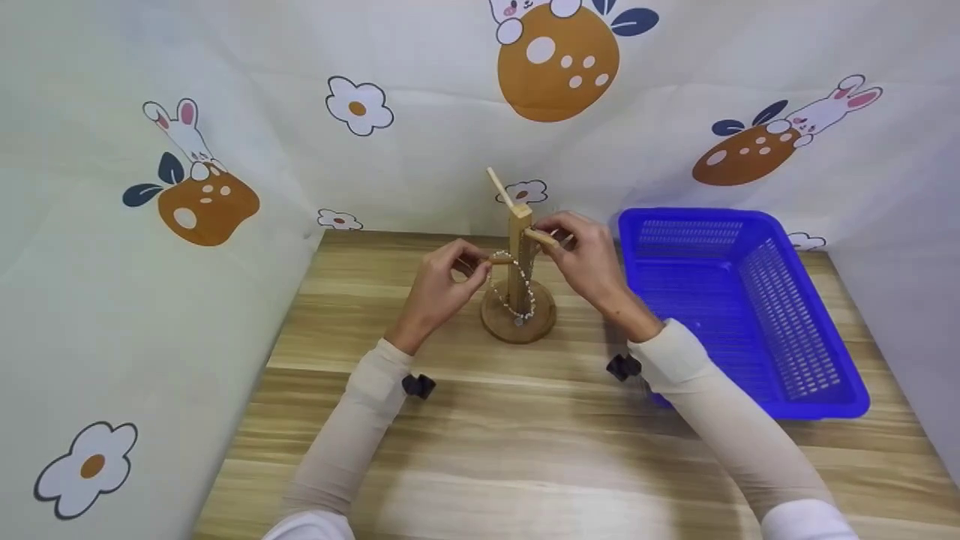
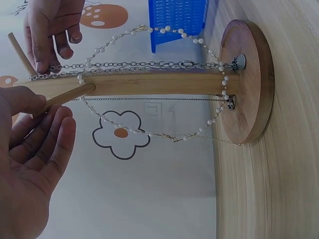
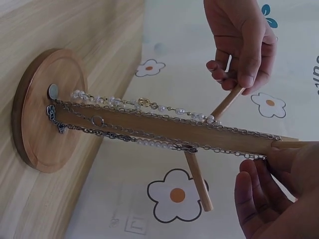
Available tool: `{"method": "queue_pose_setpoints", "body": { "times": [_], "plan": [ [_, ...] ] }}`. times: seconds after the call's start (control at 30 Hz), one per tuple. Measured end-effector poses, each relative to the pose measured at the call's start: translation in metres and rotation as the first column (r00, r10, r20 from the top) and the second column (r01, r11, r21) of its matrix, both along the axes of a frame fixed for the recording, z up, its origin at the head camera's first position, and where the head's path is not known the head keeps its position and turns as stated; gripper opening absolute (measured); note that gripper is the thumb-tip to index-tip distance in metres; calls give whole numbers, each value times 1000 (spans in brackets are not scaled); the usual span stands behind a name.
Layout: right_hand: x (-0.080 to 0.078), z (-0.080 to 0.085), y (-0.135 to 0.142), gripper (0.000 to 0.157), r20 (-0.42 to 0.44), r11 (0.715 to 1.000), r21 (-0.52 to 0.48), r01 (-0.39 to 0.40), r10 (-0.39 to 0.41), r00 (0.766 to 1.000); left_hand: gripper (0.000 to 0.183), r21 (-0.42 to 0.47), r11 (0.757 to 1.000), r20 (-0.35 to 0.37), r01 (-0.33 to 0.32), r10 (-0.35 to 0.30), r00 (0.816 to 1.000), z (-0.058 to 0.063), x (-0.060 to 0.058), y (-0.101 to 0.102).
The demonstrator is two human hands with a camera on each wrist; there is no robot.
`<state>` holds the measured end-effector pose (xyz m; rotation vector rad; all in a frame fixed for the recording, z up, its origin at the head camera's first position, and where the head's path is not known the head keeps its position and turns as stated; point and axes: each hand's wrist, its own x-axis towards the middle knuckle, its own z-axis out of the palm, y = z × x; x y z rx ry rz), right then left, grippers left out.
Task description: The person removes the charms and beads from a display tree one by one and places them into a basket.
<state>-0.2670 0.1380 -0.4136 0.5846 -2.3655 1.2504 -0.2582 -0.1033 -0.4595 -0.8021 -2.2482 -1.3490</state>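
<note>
Necklace stand [image 1: 515,277], upright on the table [image 1: 487,420]: the left hand [image 1: 441,281] pinches a lower peg [image 2: 70,97] bearing a pearl necklace [image 2: 167,28]; the right hand [image 1: 589,251] pinches an upper peg [image 1: 541,238] beside hanging silver chains [image 2: 149,64]. Backdrop lettering [image 3: 316,67] is illegible.

1. In the head view, the top edge is cutting off a printed rabbit [image 1: 516,9] at twelve o'clock.
2. A sleeve [image 1: 739,424] is covering the blue basket [image 1: 694,213] around seven o'clock.
3. A pendant [image 1: 518,321] is appearing too small to make out.
</note>
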Motion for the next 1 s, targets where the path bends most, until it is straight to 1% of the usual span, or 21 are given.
{"method": "queue_pose_setpoints", "body": {
  "times": [0.13, 0.23, 0.4, 0.53, 0.73, 1.0],
  "plan": [
    [1, 2, 1, 19, -11, 1000, -2, 5, -5, 1000, 6, 2, 1000, -15, -9, 9, 1000, 0, 0, 0],
    [1, 3, 1, 20, -20, 1000, -6, 10, -10, 1000, 6, 12, 1000, -20, -1, 1, 1000, 1, -1, 0],
    [2, 3, 1, 19, -34, 1000, -22, 6, -7, 999, 7, 21, 1000, -2, 2, -2, 1000, 1, -1, 0],
    [1, 3, 1, 19, -70, 999, -37, -2, -1, 998, 7, 28, 1000, 8, -2, 2, 1000, 1, 0, 1],
    [1, 4, 3, 15, -108, 999, -45, -19, 14, 994, 6, 37, 999, -1, -4, 4, 1000, 0, -1, 1],
    [3, 9, 5, 10, -107, 997, -65, -39, 32, 994, 6, 33, 999, 9, 1, -2, 1000, 0, 0, 0]
  ]
}}
